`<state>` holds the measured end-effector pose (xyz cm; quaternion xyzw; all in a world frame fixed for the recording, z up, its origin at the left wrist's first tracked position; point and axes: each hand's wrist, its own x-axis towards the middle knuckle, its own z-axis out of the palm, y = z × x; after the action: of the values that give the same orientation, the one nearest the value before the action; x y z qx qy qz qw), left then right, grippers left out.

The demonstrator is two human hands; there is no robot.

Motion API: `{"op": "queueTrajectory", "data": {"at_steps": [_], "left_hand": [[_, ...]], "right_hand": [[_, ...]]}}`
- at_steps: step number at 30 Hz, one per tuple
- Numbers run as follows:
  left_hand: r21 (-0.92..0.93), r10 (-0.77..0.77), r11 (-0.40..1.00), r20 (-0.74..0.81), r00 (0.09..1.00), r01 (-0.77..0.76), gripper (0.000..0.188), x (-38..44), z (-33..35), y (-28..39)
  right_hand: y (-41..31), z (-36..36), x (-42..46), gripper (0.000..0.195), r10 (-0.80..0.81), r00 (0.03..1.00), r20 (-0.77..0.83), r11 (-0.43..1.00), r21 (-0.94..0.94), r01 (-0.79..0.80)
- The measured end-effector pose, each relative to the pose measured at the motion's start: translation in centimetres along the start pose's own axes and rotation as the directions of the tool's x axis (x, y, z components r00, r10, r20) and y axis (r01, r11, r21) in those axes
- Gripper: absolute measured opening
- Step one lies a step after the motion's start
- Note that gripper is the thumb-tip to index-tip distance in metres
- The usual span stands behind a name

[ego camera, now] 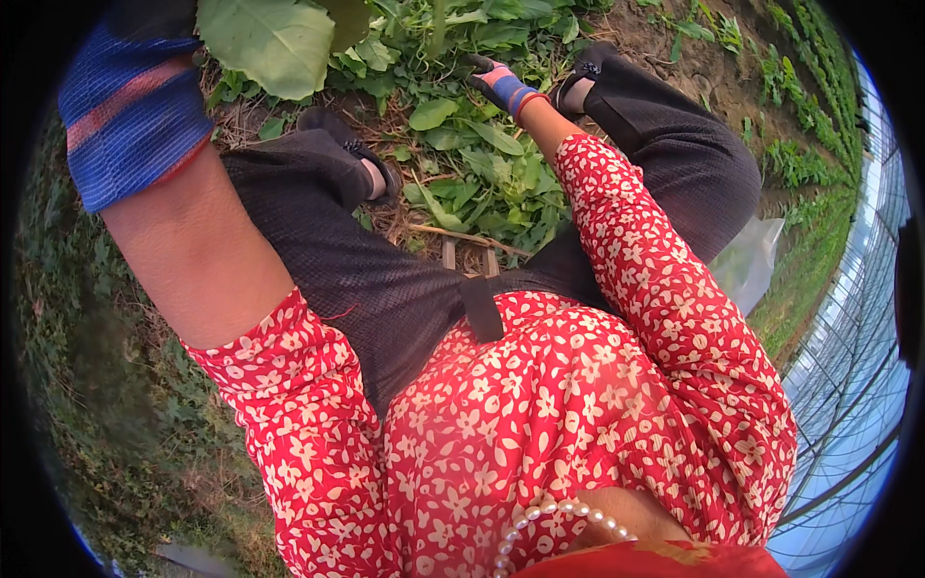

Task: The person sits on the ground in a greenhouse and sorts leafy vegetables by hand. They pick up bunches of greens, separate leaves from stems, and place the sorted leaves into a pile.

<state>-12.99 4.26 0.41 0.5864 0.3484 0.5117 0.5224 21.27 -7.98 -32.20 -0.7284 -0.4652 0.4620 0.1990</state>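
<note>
My left hand (155,18), in a knitted glove with a blue and pink cuff and a dark palm, is raised close to the camera at the top left. Its fingers run out of the picture. Right beside it hangs a large green leaf (267,47); whether the hand grips its stem is hidden. Lower down, my right hand (497,81) wears a matching glove with dark fingertips and reaches in among low leafy greens (506,18) near my right shoe. Leaves blur around its fingertips, so a hold cannot be made out. Loose-looking leaves (480,170) lie between my feet.
Dark shoes (347,148) stand on either side of the leaves. Two narrow slats (449,254) show below my lap. A clear plastic bag (748,264) lies by my right leg. Bare soil (650,65), plant rows (802,94) and a greenhouse frame (845,412) lie to the right.
</note>
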Motion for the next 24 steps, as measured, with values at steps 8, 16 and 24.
{"op": "queueTrajectory", "data": {"at_steps": [8, 16, 24], "left_hand": [[-0.037, -0.013, 0.999, -0.044, 0.999, 0.012, 0.027, -0.4, 0.2, 0.7], [-0.242, 0.011, 0.97, 0.018, 1.0, -0.006, 0.023, 2.7, 5.2, 0.0], [-0.785, -0.289, 0.58, 0.049, 0.956, 0.216, 0.021, 7.7, 4.6, -3.3]], "right_hand": [[0.9, 0.4, 1.1, 0.024, 0.225, 0.945, -0.236, 0.974, 0.017, -0.228], [2.4, -11.6, 4.6, 0.049, -0.057, 0.98, 0.19, 0.855, 0.516, -0.051], [-15.1, -18.3, -0.7, 0.023, -0.099, 0.993, -0.062, 0.761, 0.639, 0.116]]}}
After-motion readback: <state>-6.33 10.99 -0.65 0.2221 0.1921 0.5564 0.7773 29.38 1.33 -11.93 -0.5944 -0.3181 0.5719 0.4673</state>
